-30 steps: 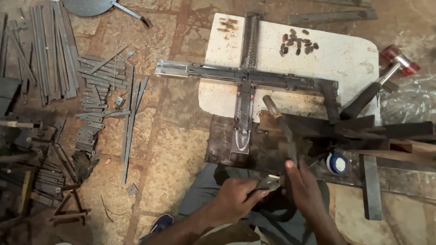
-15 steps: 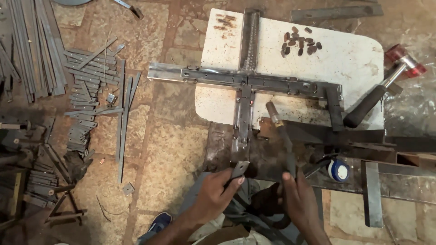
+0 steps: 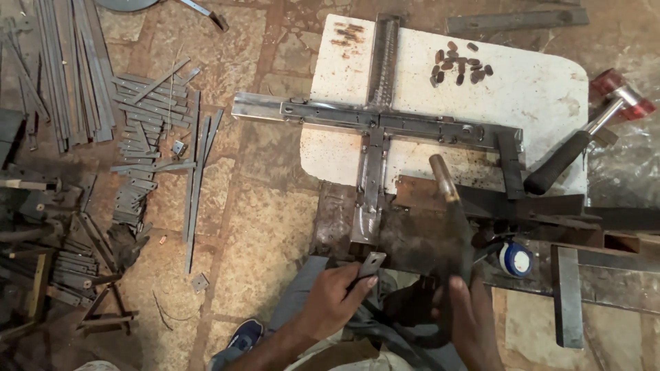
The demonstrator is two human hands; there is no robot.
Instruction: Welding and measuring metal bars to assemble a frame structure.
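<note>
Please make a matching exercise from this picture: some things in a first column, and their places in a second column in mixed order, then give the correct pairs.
Things:
1. small metal plate
2. welding torch
3. hammer
4. small dark pieces

Places:
A. lying at the right edge of the white slab
B. in the right hand
C. scattered on top of the white slab
D. in the left hand

Pairs: 1-D, 2-B, 3-A, 4-C

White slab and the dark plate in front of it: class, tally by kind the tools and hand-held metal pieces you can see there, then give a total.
Red-headed hammer with black grip: 1
Dark-handled tool in the right hand: 1
Small flat grey metal piece in the left hand: 1
Blue-and-white round tape measure: 1
Total: 4
</note>
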